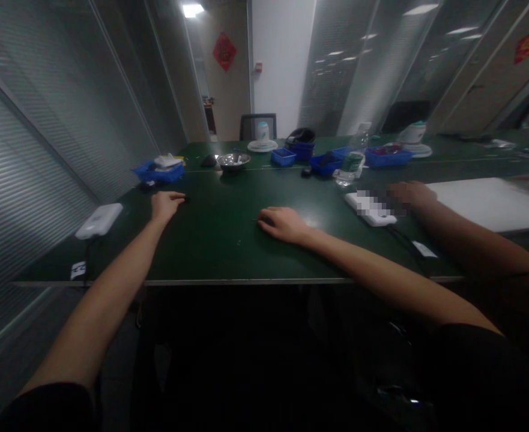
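My left hand (164, 207) is closed in a pinch above the left part of the green table (219, 240). At its fingertips shows a small dark piece (187, 198), too small to name. Resting on the table near the middle, my right hand (284, 224) has its fingers curled inward. Something dark lies inside that grip, and a thin tip pokes out to the left; its kind cannot be made out. Beyond both hands stands a shiny metal bowl (233, 162) with small bits in it.
White boxes with cables lie left (99, 221) and right (374, 213). Blue trays (283, 157) line the back, with a clear bottle (353, 162) and a blue bin (158, 173). A co-worker's hand (412, 195) works at right by a white sheet (484, 204).
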### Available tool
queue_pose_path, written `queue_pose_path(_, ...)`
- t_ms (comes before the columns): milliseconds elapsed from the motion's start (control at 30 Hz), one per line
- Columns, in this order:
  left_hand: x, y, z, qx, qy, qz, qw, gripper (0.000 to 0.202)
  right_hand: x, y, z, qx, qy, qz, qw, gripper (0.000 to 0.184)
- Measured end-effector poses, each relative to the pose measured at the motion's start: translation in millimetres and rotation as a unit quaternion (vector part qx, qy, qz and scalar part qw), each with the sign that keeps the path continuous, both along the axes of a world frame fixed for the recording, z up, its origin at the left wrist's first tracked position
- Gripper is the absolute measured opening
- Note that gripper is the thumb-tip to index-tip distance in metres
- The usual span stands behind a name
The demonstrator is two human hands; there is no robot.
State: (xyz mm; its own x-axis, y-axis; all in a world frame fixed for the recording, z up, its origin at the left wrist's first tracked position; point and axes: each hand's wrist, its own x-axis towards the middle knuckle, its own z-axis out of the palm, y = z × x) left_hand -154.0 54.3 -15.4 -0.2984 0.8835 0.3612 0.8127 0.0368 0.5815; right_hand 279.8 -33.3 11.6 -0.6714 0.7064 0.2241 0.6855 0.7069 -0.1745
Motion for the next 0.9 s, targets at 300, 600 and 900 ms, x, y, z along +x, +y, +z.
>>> queue_pose_path(300,-2.3,5.3,0.1,-0.022,-0.04,0.009,0.999,0.038,-0.6,3.2,-1.8,-0.003,-0.003,-0.003,1.0,0.033)
queue_pose_path(600,-6.1,1.4,1.5,-0.019,-0.042,0.045,0.998,0.028,-0.8,-0.1,1.6,-0.008,-0.005,-0.005,1.0,0.033)
queue_pose_path(900,-4.6,-1.7,-2.3,-0.019,0.081,0.043,0.996,0.029,-0.5,2.7,-1.7,0.002,-0.007,0.001,1.0,0.033)
